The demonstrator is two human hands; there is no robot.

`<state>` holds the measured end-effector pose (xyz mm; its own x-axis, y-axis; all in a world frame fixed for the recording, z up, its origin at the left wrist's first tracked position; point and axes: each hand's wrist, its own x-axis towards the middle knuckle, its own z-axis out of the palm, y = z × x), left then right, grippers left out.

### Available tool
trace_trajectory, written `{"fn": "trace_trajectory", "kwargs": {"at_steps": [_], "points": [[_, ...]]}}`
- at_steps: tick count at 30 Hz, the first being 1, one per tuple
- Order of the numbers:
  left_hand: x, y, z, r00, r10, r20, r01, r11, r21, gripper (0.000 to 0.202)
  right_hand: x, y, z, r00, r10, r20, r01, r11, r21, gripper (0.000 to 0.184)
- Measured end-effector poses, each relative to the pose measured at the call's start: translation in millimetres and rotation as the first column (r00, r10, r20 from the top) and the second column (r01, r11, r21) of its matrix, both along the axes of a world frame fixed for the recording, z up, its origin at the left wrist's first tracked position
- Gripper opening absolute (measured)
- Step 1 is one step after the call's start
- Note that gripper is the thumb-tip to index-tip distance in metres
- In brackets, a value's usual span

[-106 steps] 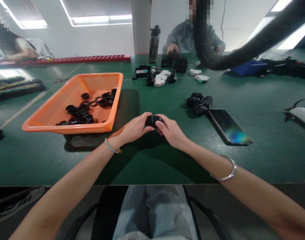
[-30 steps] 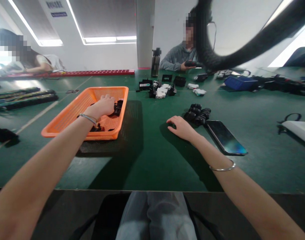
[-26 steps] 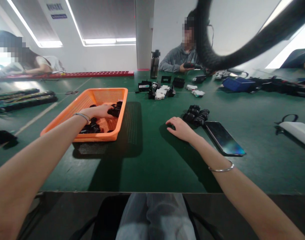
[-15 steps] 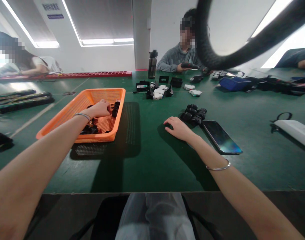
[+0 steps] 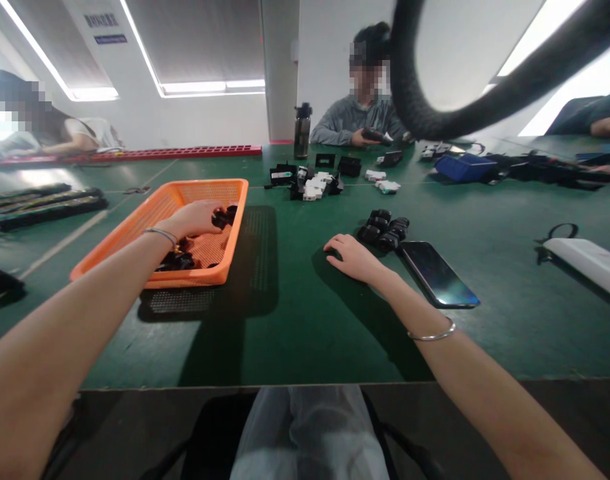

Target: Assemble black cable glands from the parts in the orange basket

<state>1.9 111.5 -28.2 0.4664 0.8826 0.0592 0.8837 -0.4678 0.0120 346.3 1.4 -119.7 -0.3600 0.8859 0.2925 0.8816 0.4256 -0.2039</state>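
Observation:
My left hand (image 5: 199, 217) reaches into the orange plastic basket (image 5: 237, 233). Its fingers are closed at a small, rounded black part (image 5: 218, 219), beside more black parts at the basket's right wall. Other black parts (image 5: 177, 261) lie on the basket floor below my wrist. My right hand (image 5: 352, 256) rests low on the green table (image 5: 295, 320), fingers apart and slightly curled. A dark patch shows under its fingers; whether that is a thing or shadow I cannot make out. Beside it sits a cluster of black rounded parts (image 5: 383, 229).
A phone (image 5: 439, 275) lies right of my right hand, and a long white object (image 5: 587, 263) farther right. White and black pieces (image 5: 317, 185), a bottle (image 5: 302, 130) and a blue box (image 5: 465, 167) stand farther back. A co-worker (image 5: 357, 120) sits opposite, holding a dark object.
My left hand's fingers have closed in on a black part by the basket's right wall. My right hand stays in about the same place; the view has shifted slightly.

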Motion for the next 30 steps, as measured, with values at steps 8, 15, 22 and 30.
{"fn": "trace_trajectory", "kwargs": {"at_steps": [8, 15, 22, 30], "points": [[47.1, -63.9, 42.9, 0.958, -0.215, 0.187, 0.161, 0.95, 0.269, 0.046, -13.9, -1.3, 9.4, 0.879, -0.051, -0.474, -0.022, 0.989, -0.147, 0.015], [116.0, -121.1, 16.4, 0.855, -0.471, 0.217, 0.479, 0.878, 0.022, 0.045, -39.0, -16.9, 24.3, 0.407, -0.049, -0.912, -0.576, 0.761, -0.298, 0.053], [125.2, -120.3, -28.2, 0.76, -0.391, 0.518, 0.444, 0.896, 0.025, 0.07, -38.0, -17.1, 23.3, 0.386, -0.196, -0.901, -0.539, 0.745, -0.393, 0.032], [119.8, -103.9, -72.1, 0.682, -0.087, 0.726, 0.304, 0.937, -0.173, 0.036, -35.8, -11.7, 17.8, 0.302, -0.291, -0.908, -0.439, 0.803, -0.403, 0.031]]}}
